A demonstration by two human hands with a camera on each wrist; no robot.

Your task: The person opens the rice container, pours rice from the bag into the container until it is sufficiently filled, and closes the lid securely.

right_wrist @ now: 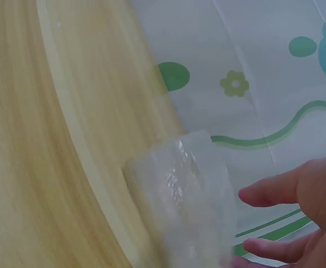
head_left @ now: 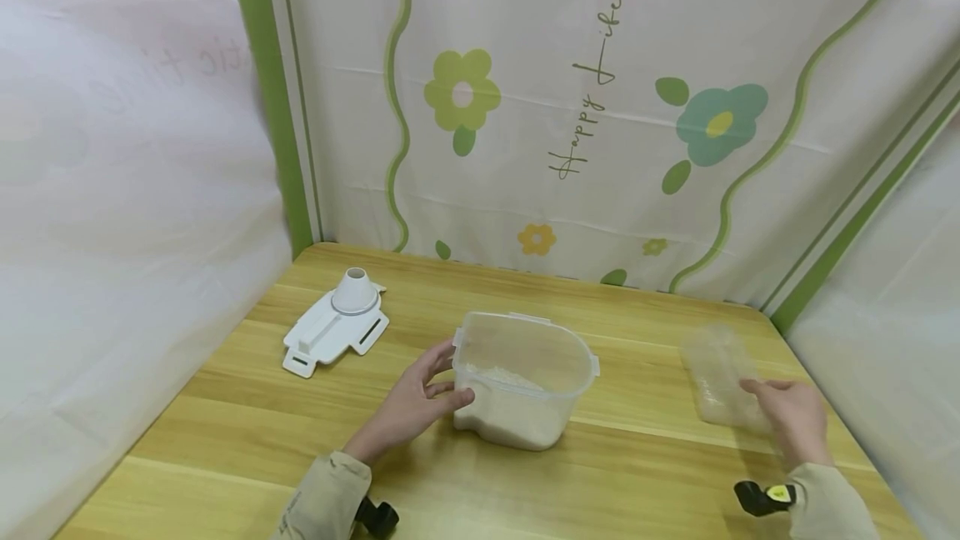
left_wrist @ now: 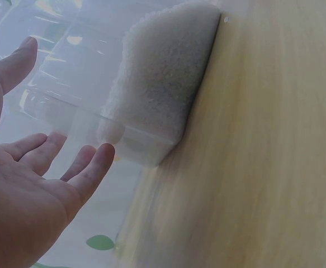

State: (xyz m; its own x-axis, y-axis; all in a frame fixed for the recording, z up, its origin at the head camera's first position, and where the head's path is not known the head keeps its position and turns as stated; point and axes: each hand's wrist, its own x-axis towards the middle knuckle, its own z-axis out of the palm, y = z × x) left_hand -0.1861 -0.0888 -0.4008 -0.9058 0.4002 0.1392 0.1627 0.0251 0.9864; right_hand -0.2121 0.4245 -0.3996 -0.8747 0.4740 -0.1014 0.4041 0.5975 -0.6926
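A translucent plastic container [head_left: 577, 357] with a rounded right end stands on the table, partly filled with white grains [head_left: 510, 419] that look like rice. My left hand [head_left: 416, 394] is at the container's left side, thumb in front and fingers spread behind. In the left wrist view, the left fingers [left_wrist: 98, 170] are loosely bent by the container wall, some seemingly touching it. At the far right, my right hand [head_left: 795, 415] is beside a clear, blurred plastic bag [head_left: 720, 382]. The right wrist view shows thumb and fingers apart, with one fingertip near the bag's edge.
A white plastic lid-like part [head_left: 330, 332] with a cone-shaped spout lies at the back left of the wooden table [head_left: 225, 440]. Printed curtains [head_left: 510, 173] hang behind and at both sides. A tiny white speck lies on the table near the container.
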